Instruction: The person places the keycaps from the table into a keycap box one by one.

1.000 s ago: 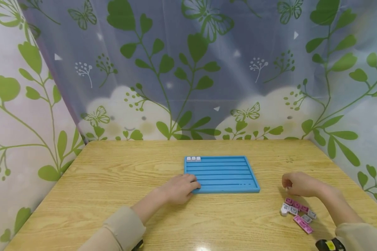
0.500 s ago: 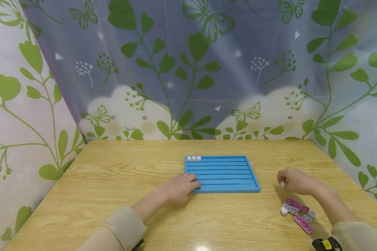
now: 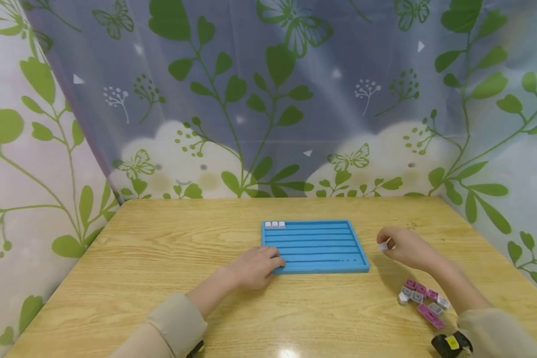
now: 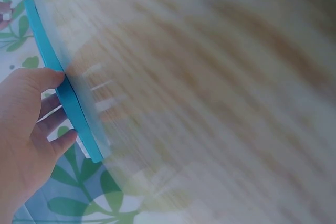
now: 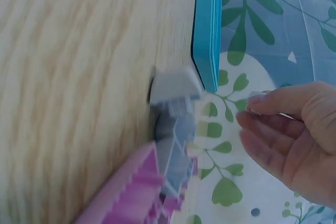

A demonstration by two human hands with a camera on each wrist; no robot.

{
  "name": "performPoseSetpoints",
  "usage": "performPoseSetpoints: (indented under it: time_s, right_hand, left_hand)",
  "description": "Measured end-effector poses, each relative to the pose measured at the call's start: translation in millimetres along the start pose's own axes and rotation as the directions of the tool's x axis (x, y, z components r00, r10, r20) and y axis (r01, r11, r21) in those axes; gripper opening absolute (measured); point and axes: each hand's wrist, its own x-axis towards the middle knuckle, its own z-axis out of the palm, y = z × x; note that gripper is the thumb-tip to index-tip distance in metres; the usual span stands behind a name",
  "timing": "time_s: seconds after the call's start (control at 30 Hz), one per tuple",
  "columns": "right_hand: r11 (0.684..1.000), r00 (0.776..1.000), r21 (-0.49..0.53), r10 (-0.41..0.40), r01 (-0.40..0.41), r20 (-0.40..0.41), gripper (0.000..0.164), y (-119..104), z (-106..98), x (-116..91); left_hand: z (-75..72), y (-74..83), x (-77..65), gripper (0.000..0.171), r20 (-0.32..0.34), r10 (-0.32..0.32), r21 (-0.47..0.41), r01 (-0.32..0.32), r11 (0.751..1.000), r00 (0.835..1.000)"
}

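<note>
A blue ridged tray (image 3: 315, 248) lies on the table, with several pale keycaps (image 3: 275, 225) lined up in its far left corner. My left hand (image 3: 258, 267) holds the tray's near left corner; in the left wrist view the thumb (image 4: 52, 78) lies against the blue edge and the other fingers reach past it. Just right of the tray, my right hand (image 3: 407, 247) is raised and pinches a white keycap (image 3: 383, 246) between thumb and index finger. The right wrist view shows this keycap (image 5: 255, 100) mostly covered by the fingertips.
Nearer the right forearm is a loose pile of pink and white keycaps (image 3: 417, 297), including a long pink one (image 3: 430, 316). The wooden table (image 3: 161, 238) ends at a leaf-patterned curtain (image 3: 232, 99) at the back and sides.
My right hand has moved left and away from me, from beside the pile toward the tray, with the white keycap in its fingers. The left hand stays on the tray.
</note>
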Motion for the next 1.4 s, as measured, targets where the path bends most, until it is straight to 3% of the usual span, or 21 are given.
performPoseSetpoints:
  time_s: [0.53,1.17,1.4]
  right_hand:
    - [0.998,0.992,-0.01,-0.058,0.057,-0.111,0.015,-11,11,16]
    - [0.992,0.99,-0.001,-0.126,0.127,-0.069,0.019,-23,19,32]
    - [0.994,0.995,0.048,-0.091,0.093,-0.04,0.016,-24,22,43]
  left_hand:
    - [-0.6,-1.3,-1.5,0.028,-0.002,-0.006,-0.023,0.006,1.0,1.0]
    - [-0.6,-0.4,0.2,0.026,0.001,0.0,-0.011,0.0,1.0,1.0]
    - [-0.8,-0.2,0.4,0.026,0.005,0.001,-0.011,-0.001,1.0,1.0]
